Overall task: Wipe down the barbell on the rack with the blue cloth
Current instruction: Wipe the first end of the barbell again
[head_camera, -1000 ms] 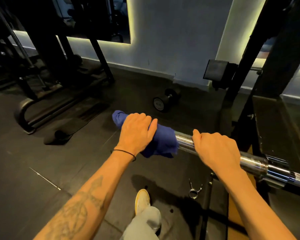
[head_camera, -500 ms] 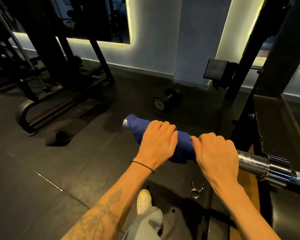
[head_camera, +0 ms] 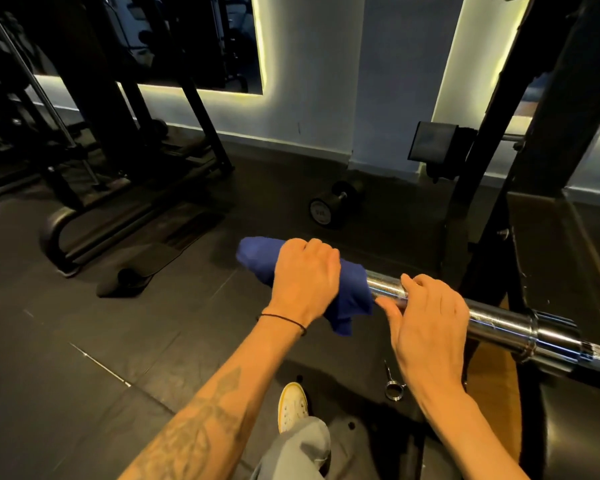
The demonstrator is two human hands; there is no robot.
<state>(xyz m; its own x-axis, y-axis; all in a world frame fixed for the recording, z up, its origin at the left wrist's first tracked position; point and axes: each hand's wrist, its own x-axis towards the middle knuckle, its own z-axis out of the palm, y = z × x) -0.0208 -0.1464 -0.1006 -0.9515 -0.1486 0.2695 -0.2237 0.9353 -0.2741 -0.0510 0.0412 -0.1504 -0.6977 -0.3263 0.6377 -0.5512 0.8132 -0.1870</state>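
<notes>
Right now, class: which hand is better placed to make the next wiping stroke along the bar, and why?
Left. The left hand already grips the blue cloth wrapped round the barbell; the right hand only steadies bare steel.

Gym, black rack, dumbbell, rubber floor

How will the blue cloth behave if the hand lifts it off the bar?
The blue cloth would probably go limp: it wraps the barbell and a loose corner hangs down. It looks light, since the left hand bunches it easily.
</notes>
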